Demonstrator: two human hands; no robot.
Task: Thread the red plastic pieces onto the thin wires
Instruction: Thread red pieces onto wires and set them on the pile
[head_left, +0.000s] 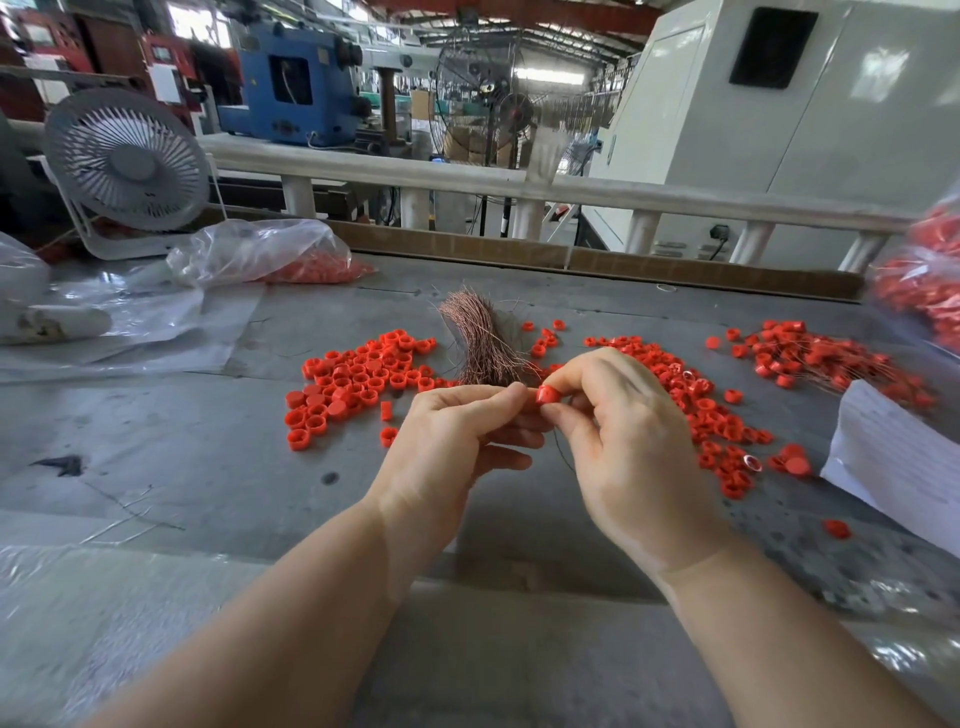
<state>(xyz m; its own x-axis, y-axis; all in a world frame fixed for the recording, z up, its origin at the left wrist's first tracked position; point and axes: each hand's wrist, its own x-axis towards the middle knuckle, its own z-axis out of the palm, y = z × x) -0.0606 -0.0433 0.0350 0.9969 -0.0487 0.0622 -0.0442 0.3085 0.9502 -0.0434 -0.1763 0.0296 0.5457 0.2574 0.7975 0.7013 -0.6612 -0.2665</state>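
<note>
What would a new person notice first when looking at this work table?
First, the two hands meeting at the centre: the right hand pinches one red piece while the left hand brings its fingers up to it. Next, the loose heaps of red pieces spread on the grey table on both sides of the hands. Just behind the hands lies a bundle of thin wires.

One small red plastic piece (548, 396) is being held up just in front of the coppery bundle of thin wires (483, 338), which is lying fanned on the grey table between scattered red piles (358, 376).
</note>
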